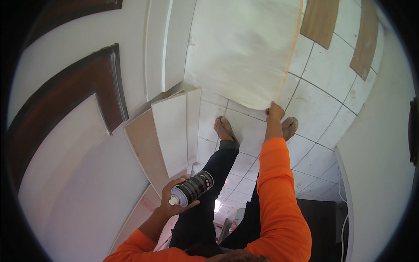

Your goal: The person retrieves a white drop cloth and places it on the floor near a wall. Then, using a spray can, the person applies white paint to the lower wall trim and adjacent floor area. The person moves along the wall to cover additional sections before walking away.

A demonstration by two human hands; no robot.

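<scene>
My left hand (pixel 172 198) is wrapped round a dark spray can (pixel 194 188) with a pale nozzle, held tilted in front of my left thigh. Farther out, my right hand (pixel 275 112) pinches the near right corner of a large off-white sheet (pixel 244 48). An orange strip (pixel 293 48) runs along the sheet's right edge. The sheet spreads away from me over the tiled floor, its near edge curving just beyond my feet. Whether the sheet rests flat or is lifted at the corner is hard to tell.
White floor tiles (pixel 314 96) lie around my sandalled feet. Two brown wood-look planks (pixel 321 22) rest at the far right. White and brown boards (pixel 170 135) lean by the left wall, beside dark wooden trim (pixel 111 87). A white cable (pixel 344 231) hangs along the right wall.
</scene>
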